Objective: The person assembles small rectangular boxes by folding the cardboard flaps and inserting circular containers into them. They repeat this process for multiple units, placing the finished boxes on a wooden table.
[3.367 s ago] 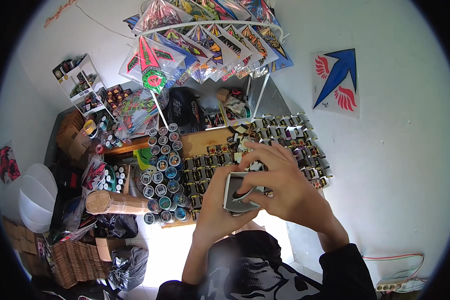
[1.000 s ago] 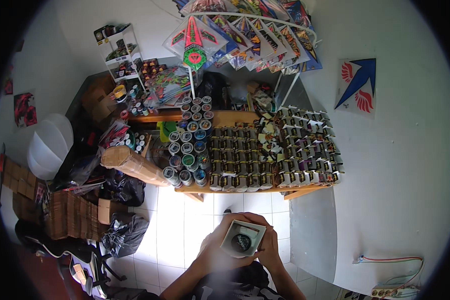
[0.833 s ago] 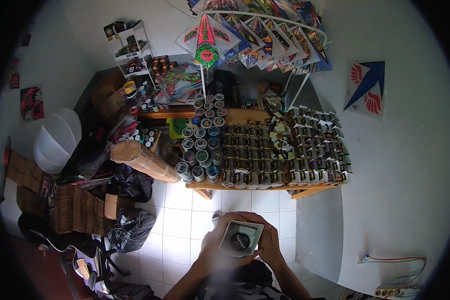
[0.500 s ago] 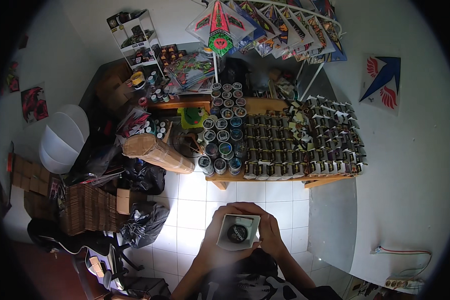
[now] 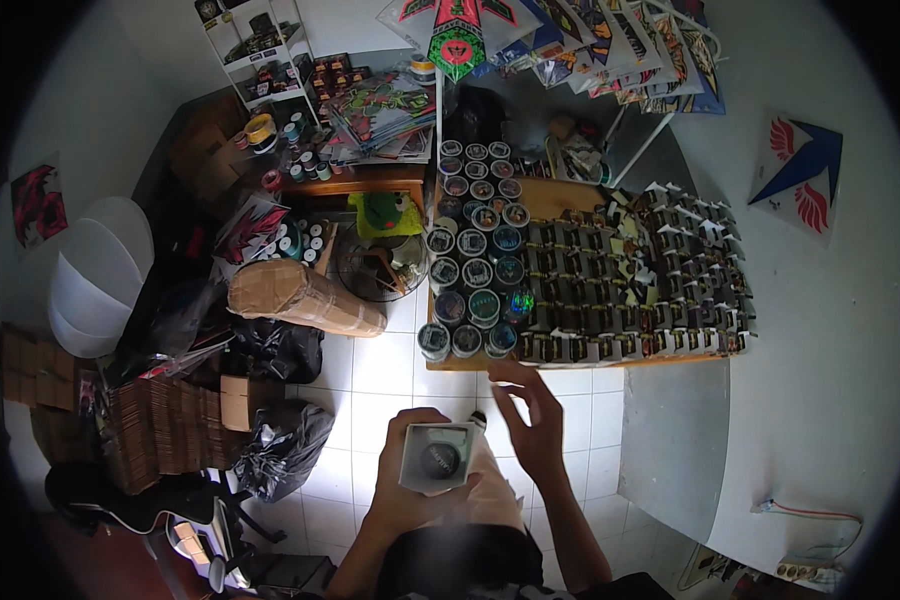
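Note:
My left hand [image 5: 398,492] grips a white spool-like reel [image 5: 438,458] with a dark round hub, held upright near my chest above the white tiled floor. My right hand [image 5: 530,420] has come off the reel and hovers just to its right, fingers spread, holding nothing. Ahead of both hands stands a wooden table [image 5: 570,358] covered with rows of dark reels [image 5: 630,290] and round colourful spools [image 5: 475,250].
Kites [image 5: 560,30] hang above the table and one blue and red kite [image 5: 795,180] is on the right wall. A brown wrapped roll [image 5: 305,298], black bags [image 5: 280,440], cardboard stacks [image 5: 165,430] and white round lids [image 5: 95,275] crowd the left side. Shelves [image 5: 255,50] stand behind.
My view has shifted so the table sits further right and up. My right hand has let go of the white reel and opened beside it; my left hand alone keeps hold.

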### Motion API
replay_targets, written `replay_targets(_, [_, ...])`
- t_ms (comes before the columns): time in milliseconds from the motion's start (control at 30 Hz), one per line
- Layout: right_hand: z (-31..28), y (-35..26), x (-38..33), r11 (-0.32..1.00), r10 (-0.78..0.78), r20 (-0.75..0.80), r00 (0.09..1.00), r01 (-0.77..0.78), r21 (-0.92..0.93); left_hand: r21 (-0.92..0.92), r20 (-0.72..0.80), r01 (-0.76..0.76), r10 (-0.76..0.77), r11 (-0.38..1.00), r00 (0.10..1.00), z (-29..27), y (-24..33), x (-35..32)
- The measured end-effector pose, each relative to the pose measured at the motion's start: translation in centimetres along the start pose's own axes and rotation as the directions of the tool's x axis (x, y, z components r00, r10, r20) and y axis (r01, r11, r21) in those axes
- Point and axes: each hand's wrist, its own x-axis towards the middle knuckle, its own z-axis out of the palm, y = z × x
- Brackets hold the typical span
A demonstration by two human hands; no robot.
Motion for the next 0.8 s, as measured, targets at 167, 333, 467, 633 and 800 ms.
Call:
replay_targets(167, [3.7,6.4,4.6,0.923,-0.143,0.019,0.99,0.14,-0.359,0.05,-0.069,-0.004,0.007,0.999,0.998,-1.1,-4.2,2.0])
replay_targets(333, [7.8,9.8,6.5,0.872,-0.216,-0.02,0.976,0.184,-0.454,0.069,-0.11,0.024,-0.016,0.997,0.994,-2.2,-6.9,3.0])
replay_targets(467, [9.7,11.2,6.8,0.861,-0.157,-0.046,0.987,0.114,-0.496,0.084,-0.136,0.056,-0.045,0.995,0.99,-3.2,-7.5,3.1])
replay_targets(633, [10.8,12.3,7.2,0.843,-0.192,-0.149,0.97,0.085,-0.531,0.068,-0.144,0.08,-0.07,0.995,0.987,-4.2,-8.0,3.2])
replay_targets(800, [11.5,12.4,7.4,0.84,-0.207,-0.142,0.968,0.101,-0.533,0.062,-0.123,0.094,-0.085,0.994,0.989,-4.8,-8.2,3.1])
